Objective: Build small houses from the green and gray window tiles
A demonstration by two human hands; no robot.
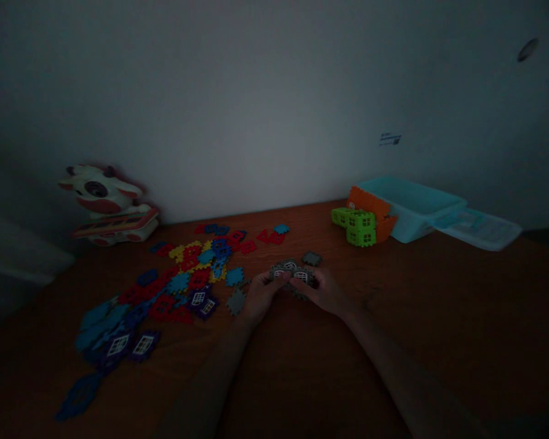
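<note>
The scene is very dim. My left hand point(261, 294) and my right hand point(322, 291) meet at the middle of a brown wooden table point(439, 317). Together they hold a small cluster of grey interlocking tiles with white window inserts point(291, 272). One loose grey tile point(311, 258) lies just behind the right hand, another grey tile point(236, 301) lies left of the left hand. A spread of red, blue, yellow and purple tiles point(183, 280) covers the table to the left.
A green and orange block structure point(361, 222) stands at the back right, beside a light blue bin point(412, 207) and its lid point(480, 228). A cow-shaped toy point(107, 204) sits at the back left against the pale wall.
</note>
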